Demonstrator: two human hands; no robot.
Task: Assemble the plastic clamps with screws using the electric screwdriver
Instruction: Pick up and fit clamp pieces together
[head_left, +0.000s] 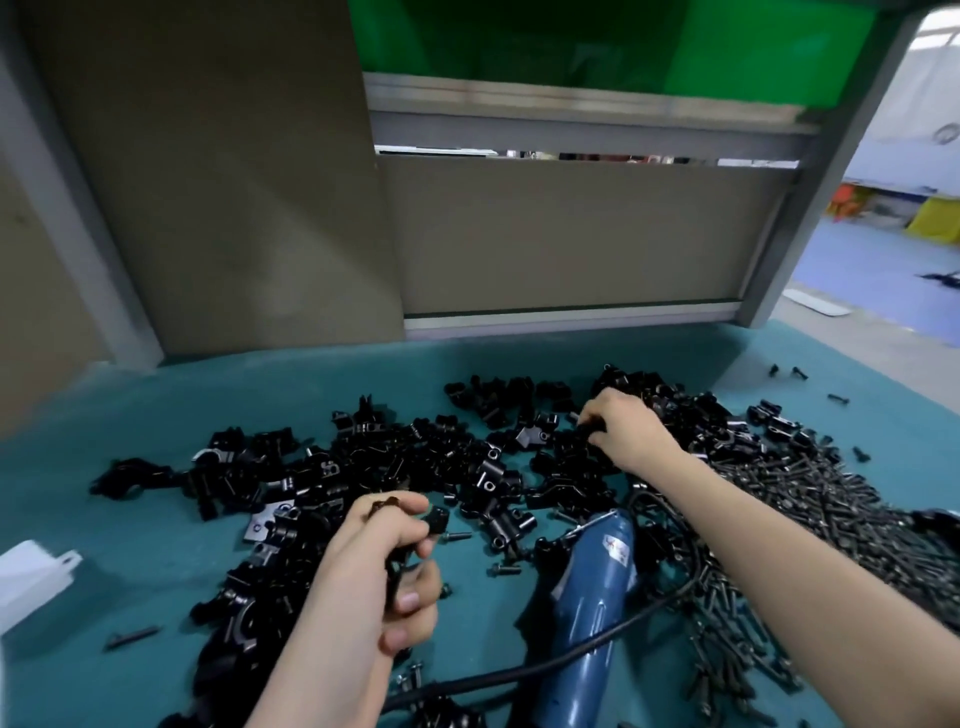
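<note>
Clamp parts (439, 519) are gripped by left hand (384, 551), another pinched at one o'clock by right hand (623, 431); tangled neighbours may be dragged.

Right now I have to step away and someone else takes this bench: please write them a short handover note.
Left hand: grips a black clamp part above the mat.
Right hand: reaches into the far side of the clamp pile, fingers pinching a second clamp part.
Electric screwdriver: lies unheld on the teal mat between the arms.
Screws: heaped at the right.
Done: no finished clamp can be told apart.
Left: mate the parts, insert a screw, drive it.
</note>
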